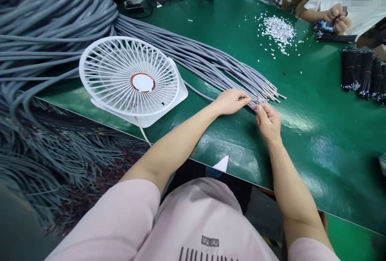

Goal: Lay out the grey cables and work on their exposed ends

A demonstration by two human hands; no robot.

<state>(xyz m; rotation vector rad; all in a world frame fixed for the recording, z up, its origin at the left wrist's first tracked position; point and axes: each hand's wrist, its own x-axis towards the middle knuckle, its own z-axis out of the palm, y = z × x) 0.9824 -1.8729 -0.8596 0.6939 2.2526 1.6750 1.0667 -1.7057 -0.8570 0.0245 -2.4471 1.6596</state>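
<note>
My left hand point(231, 101) is closed in a pinch on one grey cable point(199, 91), which runs into it from beside the fan. Close by, my right hand point(269, 121) has thumb and forefinger pressed together at that cable's end; the tiny detail between the fingertips is hard to make out. Just beyond both hands lies a thick bundle of grey cables point(193, 50), its pale stripped ends point(269, 91) pointing right. Some of these ends are partly hidden behind my fingers.
A white fan point(129, 78) stands left of my hands, its cord crossing the table edge. Coiled grey cables point(54, 7) pile up behind it. Silvery scraps point(279, 31) lie on the green table point(328, 124). Bundled black wires point(363, 74) sit right; a co-worker's hands point(339, 17) work beyond.
</note>
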